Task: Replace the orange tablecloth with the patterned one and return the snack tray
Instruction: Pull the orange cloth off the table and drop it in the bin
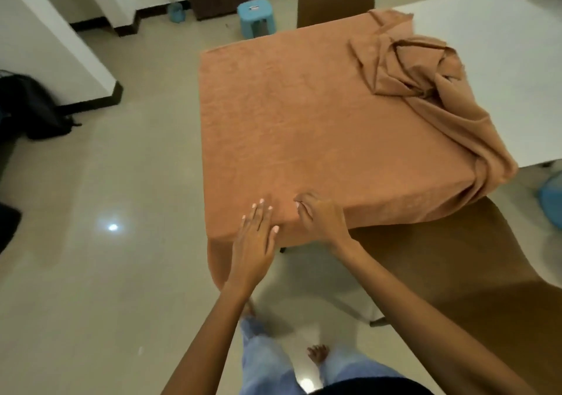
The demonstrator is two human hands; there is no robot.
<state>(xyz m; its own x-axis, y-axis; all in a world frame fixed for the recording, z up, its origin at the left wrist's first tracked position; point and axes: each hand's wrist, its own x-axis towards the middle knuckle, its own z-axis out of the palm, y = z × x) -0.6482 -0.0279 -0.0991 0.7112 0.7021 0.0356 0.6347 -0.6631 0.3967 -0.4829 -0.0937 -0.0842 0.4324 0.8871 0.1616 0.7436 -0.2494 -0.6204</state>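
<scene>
— We find the orange woven tablecloth (304,127) covering the table, bunched at the corner far to the right of the hands. A one-sided pull could drag that heap to the floor.

— Noted. We record the left hand (254,242) flat, fingers spread; the right hand (319,216) pinches the near edge.

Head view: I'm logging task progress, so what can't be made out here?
- Patterned cloth and snack tray: neither shows in the head view.
- Table under the orange tablecloth: covered where the cloth lies.
- Right hand fingertips: curled into the cloth at the near edge, so the grip is unclear.
- Bunched cloth: folds hide anything beneath.
- Left hand: lies flat, plainly seen.
</scene>
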